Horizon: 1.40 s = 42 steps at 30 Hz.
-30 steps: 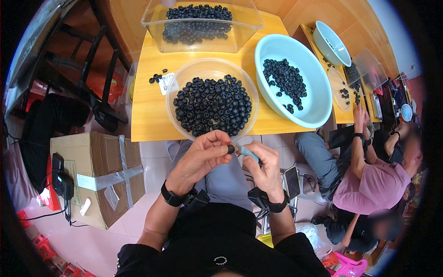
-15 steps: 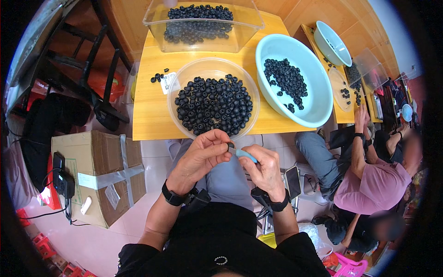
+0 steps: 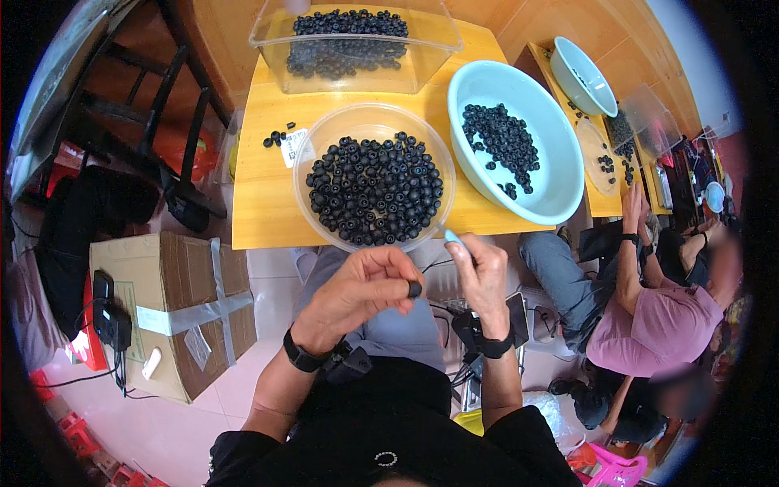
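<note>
Between the thumb and fingers of my left hand is a small round black piece, held just off the table's near edge. My right hand, a little to the right, is closed around a small knife with a light blue handle; its tip points up and left, close to the round tray's rim. Both hands are apart. Beyond them a shallow round clear tray holds many similar black pieces, several showing a hole. To its right, a light blue basin contains more black pieces.
A clear rectangular bin of black pieces stands at the back of the yellow table. Several loose pieces lie near a white label. A taped carton is at left. At right a person in pink sits by another table.
My right hand has drawn the knife away from the black piece, to the right and up. My left hand has shifted slightly down, still pinching the piece.
</note>
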Each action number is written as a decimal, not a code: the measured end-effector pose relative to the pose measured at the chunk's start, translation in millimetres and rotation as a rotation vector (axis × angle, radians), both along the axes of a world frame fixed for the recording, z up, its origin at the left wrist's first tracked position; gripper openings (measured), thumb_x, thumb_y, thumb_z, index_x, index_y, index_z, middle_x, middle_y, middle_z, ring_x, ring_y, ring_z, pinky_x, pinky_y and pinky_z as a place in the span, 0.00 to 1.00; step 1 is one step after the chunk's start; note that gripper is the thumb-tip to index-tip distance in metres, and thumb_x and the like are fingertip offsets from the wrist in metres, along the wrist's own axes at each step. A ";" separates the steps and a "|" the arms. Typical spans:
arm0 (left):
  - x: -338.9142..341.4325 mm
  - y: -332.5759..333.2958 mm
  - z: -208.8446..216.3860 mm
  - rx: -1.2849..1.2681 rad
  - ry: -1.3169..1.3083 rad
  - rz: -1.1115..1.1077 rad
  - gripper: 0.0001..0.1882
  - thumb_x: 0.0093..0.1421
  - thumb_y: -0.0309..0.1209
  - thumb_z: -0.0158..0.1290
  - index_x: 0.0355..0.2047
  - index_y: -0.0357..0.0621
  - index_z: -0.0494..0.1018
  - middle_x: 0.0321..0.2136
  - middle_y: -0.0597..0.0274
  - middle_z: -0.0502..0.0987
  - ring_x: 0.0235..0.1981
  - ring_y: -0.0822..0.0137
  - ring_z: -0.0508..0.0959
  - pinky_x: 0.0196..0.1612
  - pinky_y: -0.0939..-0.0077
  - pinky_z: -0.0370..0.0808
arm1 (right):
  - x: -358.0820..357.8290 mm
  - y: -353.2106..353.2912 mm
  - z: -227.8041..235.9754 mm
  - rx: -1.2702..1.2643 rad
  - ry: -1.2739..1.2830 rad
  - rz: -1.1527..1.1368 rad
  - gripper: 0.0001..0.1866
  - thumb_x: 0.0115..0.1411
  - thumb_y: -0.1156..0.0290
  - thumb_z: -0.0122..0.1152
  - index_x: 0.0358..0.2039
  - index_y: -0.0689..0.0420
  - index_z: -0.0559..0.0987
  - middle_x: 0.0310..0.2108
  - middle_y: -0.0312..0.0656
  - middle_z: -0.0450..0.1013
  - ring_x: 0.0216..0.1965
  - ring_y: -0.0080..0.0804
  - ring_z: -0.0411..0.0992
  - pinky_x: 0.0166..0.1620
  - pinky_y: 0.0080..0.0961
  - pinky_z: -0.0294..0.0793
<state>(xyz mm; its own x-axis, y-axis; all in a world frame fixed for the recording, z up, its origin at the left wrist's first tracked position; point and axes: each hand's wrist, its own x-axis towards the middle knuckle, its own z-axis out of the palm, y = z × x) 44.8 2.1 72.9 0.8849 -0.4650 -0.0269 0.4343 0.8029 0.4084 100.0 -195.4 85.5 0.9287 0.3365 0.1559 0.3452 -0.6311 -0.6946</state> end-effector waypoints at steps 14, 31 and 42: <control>5.6 -2.2 -10.8 0.143 0.081 0.056 0.12 0.54 0.21 0.55 0.37 0.43 0.66 0.33 0.61 0.75 0.28 0.73 0.77 0.34 0.84 0.75 | -15.1 23.5 29.3 0.340 0.317 0.242 0.10 0.46 0.78 0.66 0.32 0.61 0.79 0.22 0.35 0.68 0.24 0.19 0.66 0.27 0.17 0.64; 1.8 -2.8 -14.3 0.145 0.079 -0.017 0.10 0.53 0.21 0.56 0.34 0.43 0.67 0.30 0.62 0.75 0.29 0.73 0.77 0.32 0.83 0.75 | -20.1 17.6 23.6 0.418 0.415 0.236 0.04 0.50 0.78 0.62 0.29 0.62 0.78 0.18 0.34 0.63 0.22 0.17 0.62 0.26 0.17 0.60; 2.4 -7.6 -14.2 0.225 0.043 0.019 0.10 0.54 0.22 0.56 0.35 0.42 0.67 0.31 0.61 0.76 0.27 0.74 0.76 0.32 0.83 0.75 | -19.5 15.0 27.4 0.342 0.349 0.292 0.09 0.46 0.76 0.67 0.30 0.61 0.79 0.19 0.32 0.65 0.22 0.16 0.62 0.25 0.16 0.60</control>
